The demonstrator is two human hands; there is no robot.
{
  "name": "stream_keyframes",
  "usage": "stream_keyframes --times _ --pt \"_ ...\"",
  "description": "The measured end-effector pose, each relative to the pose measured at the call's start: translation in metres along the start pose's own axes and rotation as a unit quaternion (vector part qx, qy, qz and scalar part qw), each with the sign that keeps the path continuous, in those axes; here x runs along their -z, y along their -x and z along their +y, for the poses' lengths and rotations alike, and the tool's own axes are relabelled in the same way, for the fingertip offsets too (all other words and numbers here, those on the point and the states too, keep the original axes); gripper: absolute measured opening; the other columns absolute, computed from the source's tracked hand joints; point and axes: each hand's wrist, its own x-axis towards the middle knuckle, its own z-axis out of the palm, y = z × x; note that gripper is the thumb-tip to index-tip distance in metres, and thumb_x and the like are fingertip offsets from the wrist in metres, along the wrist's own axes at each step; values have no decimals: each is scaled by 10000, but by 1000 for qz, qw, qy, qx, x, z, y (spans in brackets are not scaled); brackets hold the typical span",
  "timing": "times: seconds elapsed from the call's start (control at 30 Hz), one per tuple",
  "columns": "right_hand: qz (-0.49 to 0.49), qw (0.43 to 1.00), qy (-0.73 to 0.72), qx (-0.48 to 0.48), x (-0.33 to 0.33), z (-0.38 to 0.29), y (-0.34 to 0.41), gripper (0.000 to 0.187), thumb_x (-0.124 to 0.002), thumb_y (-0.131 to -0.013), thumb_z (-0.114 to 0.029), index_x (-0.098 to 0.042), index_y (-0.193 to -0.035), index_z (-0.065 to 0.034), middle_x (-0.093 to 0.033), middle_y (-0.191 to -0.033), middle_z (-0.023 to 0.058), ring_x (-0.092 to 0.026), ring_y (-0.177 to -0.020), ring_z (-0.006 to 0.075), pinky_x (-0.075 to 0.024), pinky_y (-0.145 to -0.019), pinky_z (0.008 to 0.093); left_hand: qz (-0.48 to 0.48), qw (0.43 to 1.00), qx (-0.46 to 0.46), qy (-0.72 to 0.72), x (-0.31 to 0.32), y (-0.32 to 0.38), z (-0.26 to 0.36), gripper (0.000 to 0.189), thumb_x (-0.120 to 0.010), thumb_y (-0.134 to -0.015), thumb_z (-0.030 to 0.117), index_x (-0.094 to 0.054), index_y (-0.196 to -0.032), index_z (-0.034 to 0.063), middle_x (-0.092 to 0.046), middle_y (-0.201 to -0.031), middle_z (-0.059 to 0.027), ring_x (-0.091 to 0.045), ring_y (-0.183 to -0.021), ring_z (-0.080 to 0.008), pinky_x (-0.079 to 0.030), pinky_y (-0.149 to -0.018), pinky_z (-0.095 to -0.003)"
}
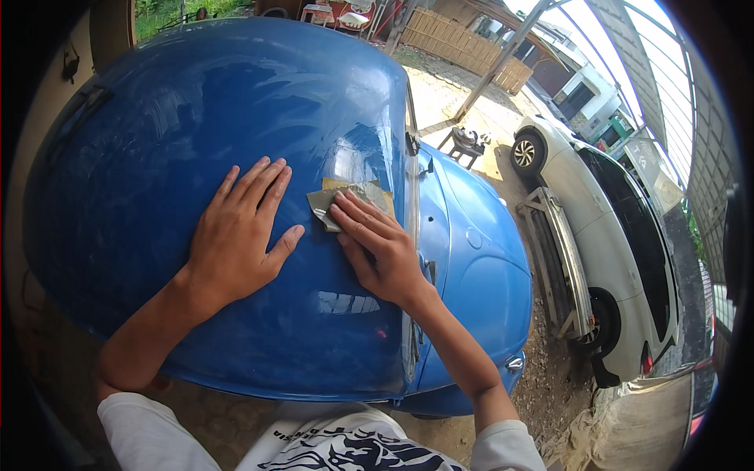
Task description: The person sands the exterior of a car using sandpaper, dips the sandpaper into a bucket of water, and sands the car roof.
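Observation:
The rounded blue roof [247, 135] of a car fills most of the view before me, wet or glossy in places. My left hand [238, 229] rests flat on it, fingers spread and thumb out, holding nothing. To its right, my right hand [380, 244] presses a folded sheet of grey sandpaper [323, 207] against the roof near the windscreen edge. The sheet's tan backing shows at its far edge, and a corner juts out left of my fingertips. The fingers hide part of the sheet.
The windscreen frame [410, 235] and blue bonnet [477, 235] lie to the right. Beyond stand a wooden bench [556, 259], a white car [607, 235] and a small stool [465, 144] with things on it. A post [500, 59] rises near a bamboo fence [453, 41].

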Motion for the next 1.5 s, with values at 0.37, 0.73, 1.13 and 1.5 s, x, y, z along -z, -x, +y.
stream_keyframes --times 0.37,0.73,1.13,1.5 --pt "18 989 -39 -141 5 -1 -30 505 -501 -1022 -349 -488 -1455 -90 -449 -1493 231 -347 -1445 386 -329 -1148 515 16 1000 -8 -13 -2 0 -1 630 -530 -985 383 -436 -1463 -16 -462 -1497 -173 -370 -1445 -297 -232 -1223 -463" --pt "-55 956 87 -274 -9 48 -68 687 -312 -1027 -554 -240 -1594 -174 -151 -1645 218 -71 -1534 388 -86 -1223 538 9 1000 -11 -11 6 -3 2 607 -530 -984 357 -447 -1453 -19 -454 -1502 -173 -362 -1449 -302 -221 -1224 -481" --pt "-38 952 85 -291 -4 60 -60 718 -356 -996 -627 -266 -1587 -231 -178 -1651 171 -86 -1532 384 -111 -1225 529 -10 1000 -4 -6 12 0 5 604 -501 -999 349 -411 -1479 -7 -418 -1530 -169 -326 -1469 -306 -204 -1229 -489" --pt "8 958 38 -285 6 64 -59 830 -444 -955 -661 -204 -1603 -203 -146 -1640 241 -56 -1527 413 -122 -1216 534 -6 1000 -9 14 9 -3 7 616 -502 -996 358 -406 -1479 -11 -416 -1528 -171 -326 -1467 -307 -205 -1228 -491"
